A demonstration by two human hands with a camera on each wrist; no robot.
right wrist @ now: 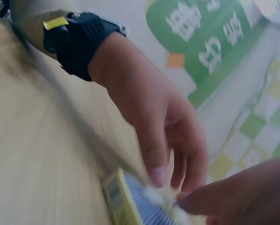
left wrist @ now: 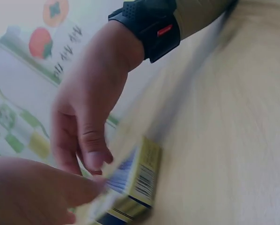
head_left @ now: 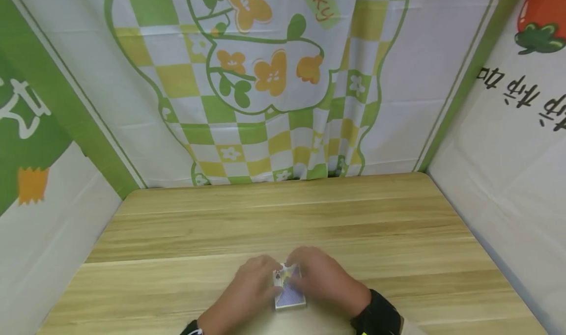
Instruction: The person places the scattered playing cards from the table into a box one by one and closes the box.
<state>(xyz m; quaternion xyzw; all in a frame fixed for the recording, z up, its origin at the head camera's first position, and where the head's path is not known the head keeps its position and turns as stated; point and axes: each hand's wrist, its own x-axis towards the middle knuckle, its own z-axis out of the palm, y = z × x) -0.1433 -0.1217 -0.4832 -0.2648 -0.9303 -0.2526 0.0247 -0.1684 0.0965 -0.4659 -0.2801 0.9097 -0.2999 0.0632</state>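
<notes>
A small playing-card box (head_left: 290,298) lies on the wooden table (head_left: 185,237), its blue-patterned face up with a spade printed near the far left corner. In the left wrist view its yellow end with a barcode (left wrist: 143,180) shows. My left hand (head_left: 253,283) comes in from the left, its thumb over the box's left edge and its fingers by the far end. From the other side my right hand (head_left: 320,278) reaches over the box's far right part, fingers bent loosely downward. Both thumbs are close to the upper face in the right wrist view, where motion blurs the fingertips.
A patterned cloth (head_left: 274,143) hangs behind the table's far edge. White and green cloth walls stand at left (head_left: 88,187) and right (head_left: 495,178). Dark bands sit on both wrists.
</notes>
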